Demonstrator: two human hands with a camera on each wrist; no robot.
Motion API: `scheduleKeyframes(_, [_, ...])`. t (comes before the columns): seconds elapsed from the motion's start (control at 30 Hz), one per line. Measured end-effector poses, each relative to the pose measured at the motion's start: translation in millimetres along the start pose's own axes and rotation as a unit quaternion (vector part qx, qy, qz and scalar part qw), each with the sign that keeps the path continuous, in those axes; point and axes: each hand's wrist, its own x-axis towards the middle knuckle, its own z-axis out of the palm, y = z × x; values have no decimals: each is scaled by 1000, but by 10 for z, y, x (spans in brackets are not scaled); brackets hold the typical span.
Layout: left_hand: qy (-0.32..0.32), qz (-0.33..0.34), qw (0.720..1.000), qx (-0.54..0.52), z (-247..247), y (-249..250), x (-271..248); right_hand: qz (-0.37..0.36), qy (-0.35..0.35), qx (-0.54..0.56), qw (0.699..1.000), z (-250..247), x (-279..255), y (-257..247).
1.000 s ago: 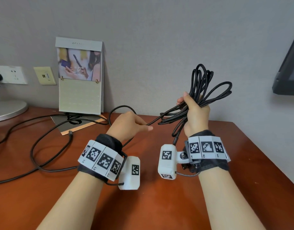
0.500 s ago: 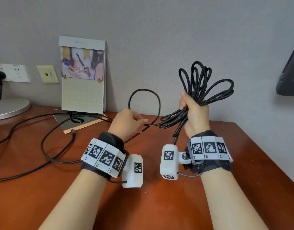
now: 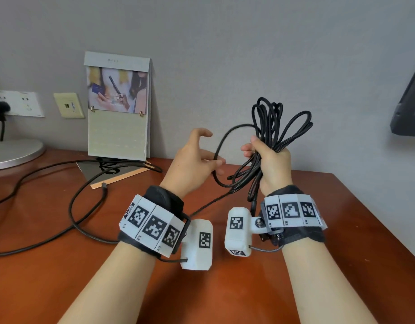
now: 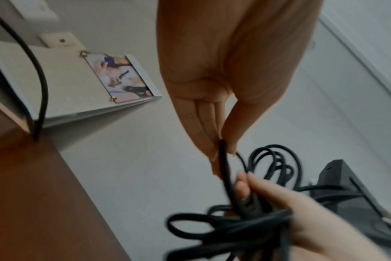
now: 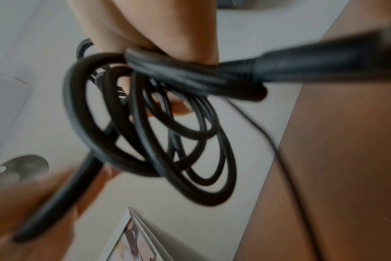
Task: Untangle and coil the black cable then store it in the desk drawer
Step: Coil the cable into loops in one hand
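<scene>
Your right hand (image 3: 273, 164) is closed in a fist around the gathered loops of the thin black braided cable (image 3: 280, 127), holding the bundle up above the reddish-brown wooden desk (image 3: 342, 230), probably so the loops hang free and do not snag. Your left hand (image 3: 192, 164) sits just left of the bundle. In the left wrist view its thumb and fingertips (image 4: 214, 150) pinch one strand right beside the right hand, likely feeding a fresh loop into the fist; the head view shows the index finger lifted clear.

The rest of the cable trails down and left across the desk, with its small plug end (image 3: 104, 184) lying near the tilted grey desk calendar (image 3: 118, 127) at the far left. So the coil is only partly made. No drawer is in view, and storing has not begun.
</scene>
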Motion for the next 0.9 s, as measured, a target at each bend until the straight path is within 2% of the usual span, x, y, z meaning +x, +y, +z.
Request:
scheduleKeyframes(0.07, [-21,3,1000,-19,31,52,-2,-2,-9,-14,1000,38,-34,31])
scheduleKeyframes(0.27, [-66,8,997,44,26,41,-8,-1,-20,-52,998,109,-60,93])
scheduleKeyframes(0.47, [-103,-10,992,71,-6,-3,4,30,17,20,999,61,-42,53])
scheduleKeyframes(0.67, [-104,-10,988,111,109,-51,21,60,-13,110,992,101,-63,-63])
scheduleKeyframes(0.9, [-85,2,993,82,99,-82,37,28,-15,103,994,59,-38,-92])
